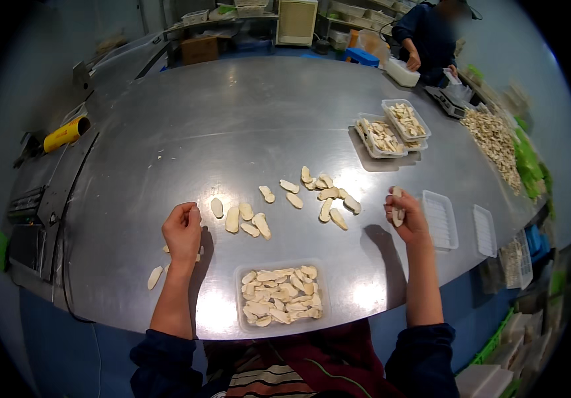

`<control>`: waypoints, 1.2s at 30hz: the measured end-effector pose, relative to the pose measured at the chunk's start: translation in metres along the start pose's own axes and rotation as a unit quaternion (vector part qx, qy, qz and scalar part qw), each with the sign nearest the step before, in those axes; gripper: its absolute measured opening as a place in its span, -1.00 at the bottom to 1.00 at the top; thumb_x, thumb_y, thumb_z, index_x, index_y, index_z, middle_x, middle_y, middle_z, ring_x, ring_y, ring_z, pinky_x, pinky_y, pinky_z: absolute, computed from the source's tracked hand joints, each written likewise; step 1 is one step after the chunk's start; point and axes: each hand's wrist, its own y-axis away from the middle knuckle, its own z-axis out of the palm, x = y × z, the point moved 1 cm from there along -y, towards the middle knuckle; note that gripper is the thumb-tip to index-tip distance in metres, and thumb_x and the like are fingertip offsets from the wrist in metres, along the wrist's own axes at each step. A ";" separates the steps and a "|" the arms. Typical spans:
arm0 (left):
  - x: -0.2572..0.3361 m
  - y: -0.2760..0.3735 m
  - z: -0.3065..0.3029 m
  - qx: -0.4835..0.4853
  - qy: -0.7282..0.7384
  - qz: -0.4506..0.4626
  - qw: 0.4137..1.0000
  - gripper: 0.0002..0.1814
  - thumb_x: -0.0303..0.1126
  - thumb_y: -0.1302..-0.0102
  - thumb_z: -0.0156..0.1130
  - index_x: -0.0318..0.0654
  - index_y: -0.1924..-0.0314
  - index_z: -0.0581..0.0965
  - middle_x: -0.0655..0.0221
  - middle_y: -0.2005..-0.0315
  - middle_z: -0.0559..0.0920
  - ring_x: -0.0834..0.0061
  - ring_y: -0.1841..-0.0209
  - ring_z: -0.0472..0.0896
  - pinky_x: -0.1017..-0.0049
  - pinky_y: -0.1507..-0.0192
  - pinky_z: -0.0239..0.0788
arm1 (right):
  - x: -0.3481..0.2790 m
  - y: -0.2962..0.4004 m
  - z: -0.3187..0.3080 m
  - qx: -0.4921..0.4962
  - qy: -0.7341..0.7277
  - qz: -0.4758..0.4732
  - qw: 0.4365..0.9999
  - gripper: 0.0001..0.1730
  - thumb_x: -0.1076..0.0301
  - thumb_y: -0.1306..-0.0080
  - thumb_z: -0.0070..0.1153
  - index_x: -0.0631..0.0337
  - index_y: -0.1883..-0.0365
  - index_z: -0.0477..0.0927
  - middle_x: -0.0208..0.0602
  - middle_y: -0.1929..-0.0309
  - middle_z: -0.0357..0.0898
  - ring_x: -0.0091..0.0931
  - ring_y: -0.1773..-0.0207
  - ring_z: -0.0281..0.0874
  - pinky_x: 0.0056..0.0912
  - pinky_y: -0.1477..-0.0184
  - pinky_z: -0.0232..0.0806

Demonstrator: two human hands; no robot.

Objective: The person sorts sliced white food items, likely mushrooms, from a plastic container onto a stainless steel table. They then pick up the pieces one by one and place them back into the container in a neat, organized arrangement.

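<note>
My right hand (407, 216) is raised over the steel table (166, 134) and closed on pale dried slices (397, 211), which look like mushroom. My left hand (183, 229) has its fingers curled together above the table's left part; whether anything is pinched in them cannot be told. A few slices lie beneath and beside the left wrist, one of them (154, 277) in plain view. Between the hands, loose slices (232, 219) lie in a left group and a right group (337, 219). A clear plastic tray (328, 298) filled with slices sits at the near edge, before my body.
Filled trays (381, 154) are stacked at the back right. Empty clear trays (439, 219) lie right of my right hand. A co-worker (429, 40) handles a white container (402, 73) near a scale (444, 102) and a slice heap (492, 142). A yellow roll (66, 134) lies left.
</note>
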 end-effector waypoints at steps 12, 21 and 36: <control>-0.002 0.000 -0.003 0.015 -0.013 0.012 1.000 -0.87 -0.47 -0.22 0.20 -0.36 0.26 0.60 0.48 0.63 0.55 0.75 0.55 0.41 0.65 0.45 0.28 | 0.026 -0.018 0.062 0.054 0.545 -0.036 0.836 -0.56 0.17 0.06 0.33 0.40 0.37 0.63 -0.08 0.49 0.61 -0.37 0.45 0.58 -0.30 0.33 0.38; 0.011 0.006 0.001 0.004 -0.136 0.075 0.988 -0.81 -0.45 -0.24 0.20 -0.37 0.17 0.61 0.44 0.53 0.62 0.72 0.52 0.46 0.64 0.41 0.34 | 0.025 -0.004 0.039 -0.070 -0.135 0.156 0.976 -0.85 0.44 -0.18 0.14 0.26 0.29 0.48 -0.26 0.38 0.50 -0.53 0.45 0.46 -0.63 0.56 0.33; 0.018 0.005 -0.006 0.026 -0.115 0.058 0.991 -0.83 -0.46 -0.24 0.19 -0.38 0.21 0.62 0.40 0.56 0.61 0.68 0.55 0.47 0.61 0.43 0.34 | 0.020 -0.053 0.089 -0.006 0.370 -0.014 0.929 -0.81 0.37 -0.04 0.26 0.28 0.42 0.57 -0.37 0.52 0.55 -0.59 0.51 0.47 -0.51 0.48 0.31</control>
